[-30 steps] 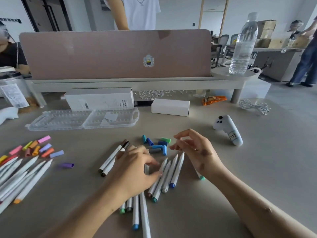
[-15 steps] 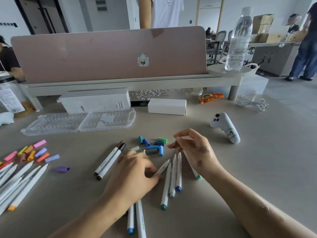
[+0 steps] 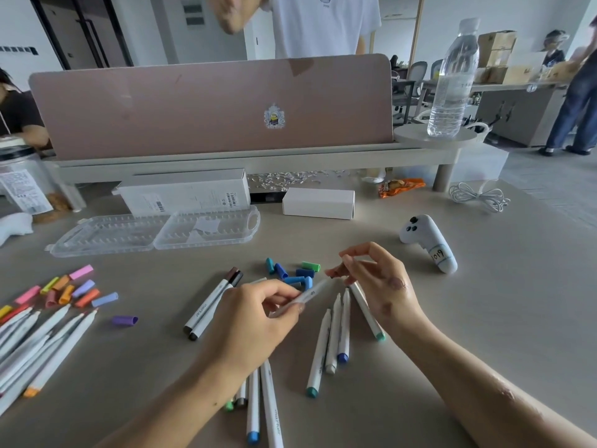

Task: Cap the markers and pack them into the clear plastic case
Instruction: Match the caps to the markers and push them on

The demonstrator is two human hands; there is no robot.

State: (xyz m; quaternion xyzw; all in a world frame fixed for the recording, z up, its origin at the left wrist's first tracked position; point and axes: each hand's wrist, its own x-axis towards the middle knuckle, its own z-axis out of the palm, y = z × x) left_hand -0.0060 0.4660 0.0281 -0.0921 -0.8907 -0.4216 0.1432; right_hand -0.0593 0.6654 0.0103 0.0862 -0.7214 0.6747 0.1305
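Observation:
My left hand (image 3: pixel 248 324) grips a white marker (image 3: pixel 310 292) lifted off the table, its dark tip pointing at my right hand (image 3: pixel 381 286). That hand's thumb and fingers pinch together at the tip around a small pale piece, apparently a cap. Blue and green caps (image 3: pixel 292 273) lie just beyond. Several uncapped markers (image 3: pixel 336 334) lie between my hands, and more markers (image 3: pixel 258 405) show below my left wrist. Two capped markers (image 3: pixel 213 302) lie left of the hand. The clear plastic case (image 3: pixel 155 234) lies open and empty at the back left.
More uncapped markers (image 3: pixel 38 347), pink and orange caps (image 3: pixel 68 287) and a purple cap (image 3: pixel 124 320) lie at the left. Two white boxes (image 3: pixel 318 203), a white controller (image 3: pixel 429 242), a cable (image 3: pixel 478 195) and a water bottle (image 3: pixel 452 82) stand further back. A person stands behind the divider.
My left hand has picked one marker out of the group and raised it toward my right hand. My right hand lifted slightly to meet its tip.

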